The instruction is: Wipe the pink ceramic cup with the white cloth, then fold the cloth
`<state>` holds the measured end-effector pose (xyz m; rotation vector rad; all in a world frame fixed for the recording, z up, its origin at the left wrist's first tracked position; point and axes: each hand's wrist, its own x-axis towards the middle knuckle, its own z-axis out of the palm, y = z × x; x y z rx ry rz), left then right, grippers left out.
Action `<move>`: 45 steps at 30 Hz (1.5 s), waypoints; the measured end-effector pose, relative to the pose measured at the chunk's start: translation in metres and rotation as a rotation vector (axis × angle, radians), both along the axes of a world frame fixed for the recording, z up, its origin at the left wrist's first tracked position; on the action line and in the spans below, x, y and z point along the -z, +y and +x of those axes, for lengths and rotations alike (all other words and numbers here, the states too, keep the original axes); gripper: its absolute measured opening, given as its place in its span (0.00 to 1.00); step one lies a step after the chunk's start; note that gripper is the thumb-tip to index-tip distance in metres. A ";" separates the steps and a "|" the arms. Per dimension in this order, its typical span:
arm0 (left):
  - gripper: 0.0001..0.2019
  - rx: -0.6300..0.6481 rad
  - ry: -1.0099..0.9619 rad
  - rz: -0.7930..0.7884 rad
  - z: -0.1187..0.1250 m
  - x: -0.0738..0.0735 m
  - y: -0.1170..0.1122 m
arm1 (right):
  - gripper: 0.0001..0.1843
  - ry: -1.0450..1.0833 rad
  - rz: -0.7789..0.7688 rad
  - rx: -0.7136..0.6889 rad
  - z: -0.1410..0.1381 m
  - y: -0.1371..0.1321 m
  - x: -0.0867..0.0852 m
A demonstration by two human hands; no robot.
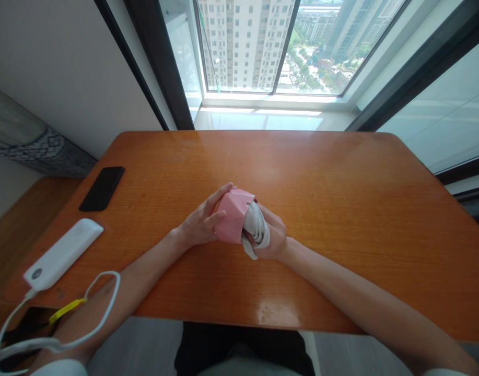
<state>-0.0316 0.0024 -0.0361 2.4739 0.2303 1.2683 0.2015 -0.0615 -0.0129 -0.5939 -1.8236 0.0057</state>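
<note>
- While the view is taken from above, a grey patterned panel [35, 143] is seen leaning by the wall at the far left, with a wooden ledge [31, 230] below it.
- A black smartphone [102, 188] is laid face down or face up on the orange wooden table [302, 172], near its left edge; which side is uppermost cannot be told.
- A white power bank [62, 254] is placed nearer the front edge, just below the smartphone.
- A white cable [106, 308] is led from the power bank in a loop past the left forearm [141, 277], and a yellow strap [67, 310] is seen beside it.
- The left hand [202, 219] is held in a narrow grip, its fingers pressed against the pink fabric [233, 215] of a rolled cloth bundle.
- The bundle is held between both hands, just above the table near its middle, and pale grey cloth [257, 227] is seen tucked inside the pink fabric, with a loose end hanging below.
- The right hand [272, 235] is curled closely around the pale grey cloth from the other side.
- Beyond the table, a tall window [243, 47] is set, through which tower blocks [243, 42] are seen.
- Dark trousers [239, 350] are seen below the front edge of the table.
</note>
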 end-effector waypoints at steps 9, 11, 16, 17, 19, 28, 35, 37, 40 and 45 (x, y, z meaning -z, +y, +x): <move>0.57 -0.031 -0.070 -0.072 0.000 0.001 -0.002 | 0.04 0.024 0.012 -0.011 -0.002 0.000 0.000; 0.56 -0.029 -0.089 -0.085 0.001 0.004 -0.003 | 0.06 0.022 0.023 0.004 -0.001 0.000 0.003; 0.58 -0.014 -0.093 -0.036 0.001 0.002 -0.002 | 0.06 0.000 0.011 0.022 0.000 -0.001 0.004; 0.58 -0.012 -0.090 -0.031 0.001 0.001 -0.002 | 0.06 -0.001 0.009 0.016 0.000 -0.001 0.003; 0.59 -0.009 -0.083 -0.023 0.002 -0.002 -0.002 | 0.04 0.007 0.002 -0.007 0.000 -0.001 0.000; 0.65 -0.011 -0.065 -0.030 0.001 -0.003 -0.002 | 0.03 0.055 -0.012 -0.003 -0.003 -0.002 0.005; 0.66 -0.015 -0.074 0.001 -0.001 -0.006 -0.001 | 0.01 0.040 -0.007 -0.012 -0.003 -0.003 0.004; 0.69 -0.024 -0.063 0.000 -0.002 -0.006 0.000 | 0.03 0.040 -0.009 -0.034 -0.003 -0.002 0.003; 0.74 -0.030 -0.047 -0.022 -0.003 -0.005 0.001 | 0.04 0.026 -0.008 -0.061 -0.002 -0.001 0.002; 0.76 -0.011 -0.023 -0.091 -0.004 -0.004 0.000 | 0.03 0.020 -0.011 -0.059 -0.001 0.000 0.001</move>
